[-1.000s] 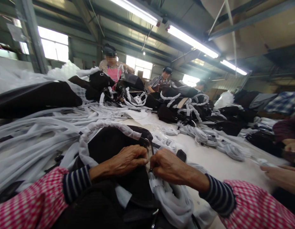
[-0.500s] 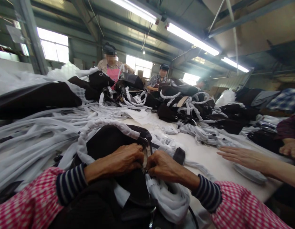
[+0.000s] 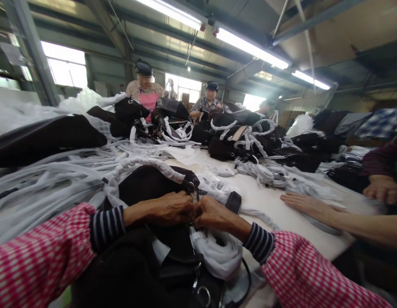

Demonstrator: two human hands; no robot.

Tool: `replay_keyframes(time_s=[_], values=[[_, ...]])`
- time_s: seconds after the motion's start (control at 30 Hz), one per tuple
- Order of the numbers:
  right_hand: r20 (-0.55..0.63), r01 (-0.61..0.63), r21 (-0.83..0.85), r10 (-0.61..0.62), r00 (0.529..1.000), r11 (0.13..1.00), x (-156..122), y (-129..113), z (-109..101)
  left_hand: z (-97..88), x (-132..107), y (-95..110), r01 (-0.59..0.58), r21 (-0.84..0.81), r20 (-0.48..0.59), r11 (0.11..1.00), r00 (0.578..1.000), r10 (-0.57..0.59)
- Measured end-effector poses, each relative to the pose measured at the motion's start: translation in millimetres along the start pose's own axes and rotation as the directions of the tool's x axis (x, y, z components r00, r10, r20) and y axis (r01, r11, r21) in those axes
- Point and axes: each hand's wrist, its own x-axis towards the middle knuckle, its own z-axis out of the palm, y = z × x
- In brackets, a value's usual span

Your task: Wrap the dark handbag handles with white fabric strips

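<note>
1. Left hand [image 3: 175,208] and right hand [image 3: 214,214] almost meet; in each grip the fingers are curled closed on the upper edge of the black bag [image 3: 142,184], though the exact piece pinched is hidden.
2. The bag lies on the near side of the worktop [image 3: 269,201], under and in front of both hands.
3. Its handle [image 3: 153,164] already wears a white wrap, and a white-wrapped coil [image 3: 217,256] sits below the right hand. The spot between the fingertips looks unfinished, in my judgement; what else remains I cannot tell.
4. Room to the left is tight: loose white strips [image 3: 54,184] spread right up to the bag.
5. Rightward, a bare stretch opens past the coil, bounded by a co-worker's hand [image 3: 310,207] lying flat and by the worktop's edge near that forearm.
6. Farther off, piled black bags [image 3: 224,147] close the far side.
</note>
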Motion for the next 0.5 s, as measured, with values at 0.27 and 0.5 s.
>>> replay_keyframes(time_s=[0.27,0.5], values=[[-0.015,0.069,0.306,-0.068,0.998,0.949,-5.4,10.9,-7.1,-2.4,-10.3,4.1,0.044,-0.407,-0.114,0.912,0.989,-0.099],[-0.106,0.092,0.472,-0.047,0.993,0.877,-9.8,-2.1,-14.2,2.4,-6.5,4.8,0.042,-0.834,-0.112,0.551,0.964,-0.242]])
